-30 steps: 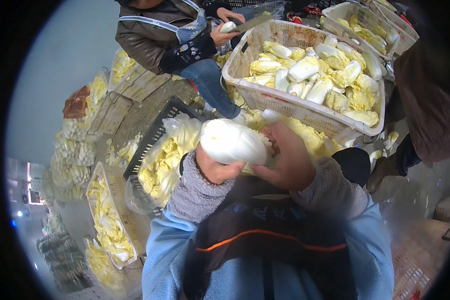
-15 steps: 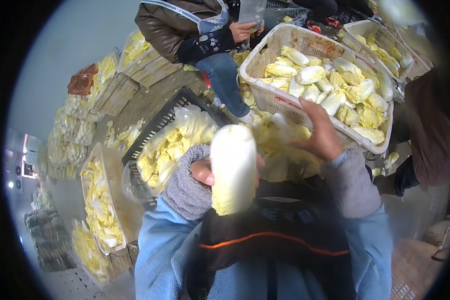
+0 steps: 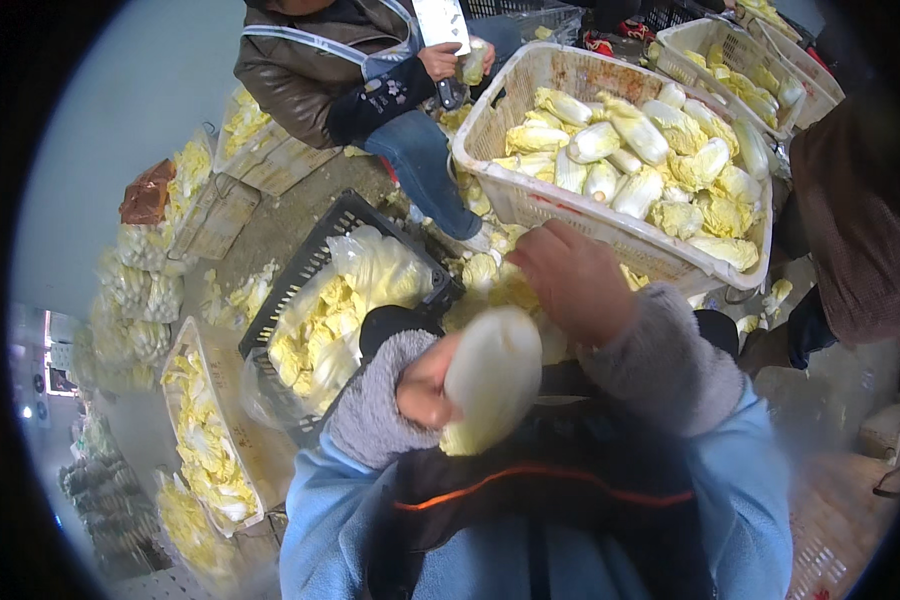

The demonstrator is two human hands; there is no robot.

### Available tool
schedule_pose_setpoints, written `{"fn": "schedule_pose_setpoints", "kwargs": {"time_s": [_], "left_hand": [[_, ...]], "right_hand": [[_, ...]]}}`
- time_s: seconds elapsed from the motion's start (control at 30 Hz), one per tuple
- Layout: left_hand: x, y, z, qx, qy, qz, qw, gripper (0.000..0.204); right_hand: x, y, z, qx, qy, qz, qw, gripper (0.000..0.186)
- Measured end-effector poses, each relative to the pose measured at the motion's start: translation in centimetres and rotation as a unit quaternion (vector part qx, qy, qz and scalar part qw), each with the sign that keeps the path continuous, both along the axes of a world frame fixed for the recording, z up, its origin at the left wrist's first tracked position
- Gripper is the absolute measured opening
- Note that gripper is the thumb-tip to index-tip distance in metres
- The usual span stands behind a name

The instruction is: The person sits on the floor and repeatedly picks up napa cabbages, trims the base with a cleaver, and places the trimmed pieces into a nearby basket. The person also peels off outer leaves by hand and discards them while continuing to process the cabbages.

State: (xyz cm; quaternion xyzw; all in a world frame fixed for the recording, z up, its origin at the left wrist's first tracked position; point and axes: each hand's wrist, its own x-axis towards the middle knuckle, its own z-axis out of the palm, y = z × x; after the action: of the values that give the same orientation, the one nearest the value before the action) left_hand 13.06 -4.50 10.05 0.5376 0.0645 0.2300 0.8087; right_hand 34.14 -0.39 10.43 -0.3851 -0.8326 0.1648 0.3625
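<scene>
A pale napa cabbage (image 3: pixel 495 365) is held upright in front of my dark apron, its smooth white base uppermost and yellow leaves below. Closed around its left side is my left hand (image 3: pixel 430 385), in a grey fuzzy cuff. My right hand (image 3: pixel 580 285) is just beyond and to the right of the cabbage, apart from it. Its back faces me and its fingers point left, bent and smeared by motion; their tips are partly hidden. Loose yellow leaves (image 3: pixel 480 275) lie behind the hands.
Ahead on the right, a large white crate (image 3: pixel 590 215) holds several napa cabbages. A black crate (image 3: pixel 300 235) with a leaf-filled plastic bag stands to the left. Further left is a leaf-filled crate (image 3: pixel 250 430). Across from me a person holds a cleaver (image 3: pixel 442 25).
My right hand has moved left and turned, its spread fingers now bent. The cabbage has shifted slightly right and lower and tilted. The person opposite has raised the cleaver.
</scene>
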Motion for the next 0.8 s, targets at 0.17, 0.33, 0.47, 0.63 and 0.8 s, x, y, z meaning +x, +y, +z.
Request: {"fn": "schedule_pose_setpoints", "kwargs": {"time_s": [0.17,0.33,0.47,0.63,0.8], "left_hand": [[-1.4,-0.1,-0.7,-0.145,-0.084,0.132,0.977,0.075],[-2.2,1.3,0.5,-0.114,-0.171,0.208,0.956,0.079],[-0.5,1.2,1.8,-0.023,-0.143,0.315,0.938,0.086],[2.4,0.3,2.7,-0.025,-0.154,0.435,0.887,0.099],[1.4,0.8,1.5,-0.027,-0.100,0.442,0.891,0.076]], "right_hand": [[1.2,3.1,-5.4,-0.210,-0.169,-0.008,0.963,0.027],[3.2,1.3,-1.5,-0.153,0.059,-0.025,0.986,0.042],[-1.5,-1.9,1.4,-0.237,0.240,0.225,0.914,0.062],[-3.6,-2.1,1.3,-0.154,0.268,0.242,0.920,0.086],[-2.5,-1.7,-0.9,-0.141,0.137,0.211,0.957,0.082]]}}
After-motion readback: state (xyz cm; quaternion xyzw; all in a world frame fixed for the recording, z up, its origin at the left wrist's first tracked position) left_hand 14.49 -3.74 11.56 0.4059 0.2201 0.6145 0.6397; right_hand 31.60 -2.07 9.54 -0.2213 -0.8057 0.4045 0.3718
